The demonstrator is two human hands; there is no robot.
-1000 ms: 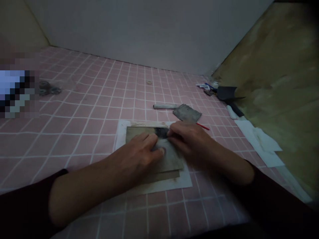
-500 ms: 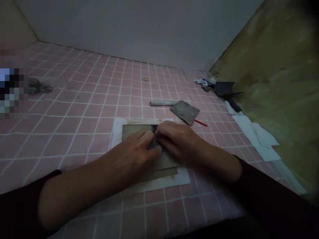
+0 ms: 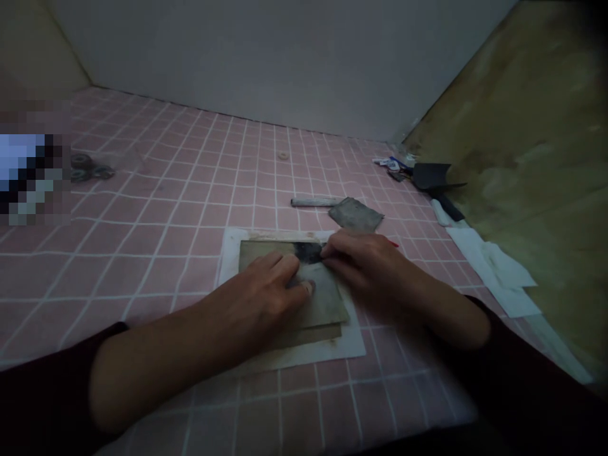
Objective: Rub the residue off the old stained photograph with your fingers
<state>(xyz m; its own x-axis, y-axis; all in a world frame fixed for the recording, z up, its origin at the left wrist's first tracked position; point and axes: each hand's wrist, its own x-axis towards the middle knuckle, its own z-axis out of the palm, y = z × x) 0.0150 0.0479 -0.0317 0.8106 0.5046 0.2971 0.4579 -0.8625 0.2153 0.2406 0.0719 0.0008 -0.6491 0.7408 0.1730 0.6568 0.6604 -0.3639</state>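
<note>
A grey, square-cornered thin sheet [image 3: 320,301] lies on a flat tan-grey board [image 3: 254,249], which rests on white paper [image 3: 354,345]. Whether the sheet is cloth or abrasive paper I cannot tell. My left hand [image 3: 270,285] bears down on the sheet, fingers curled and thumb stretched across it. Beyond its fingertips a black patch [image 3: 308,252] shows by the board's far edge. My right hand [image 3: 358,253] is closed in a pinch at the patch's right end; what sits between its fingertips is hidden.
Farther back lie a grey rod [image 3: 313,202], a second grey square [image 3: 356,213] and a small ring [image 3: 284,156]. On the right are a black scoop-shaped tool [image 3: 431,177] and white tissues [image 3: 491,269]. Metal pieces [image 3: 88,168] lie at left on the pink checked cloth [image 3: 156,190].
My right hand has moved a little to the right, away from my left fingers, and more of the black patch shows between them. My left hand stays on the sheet.
</note>
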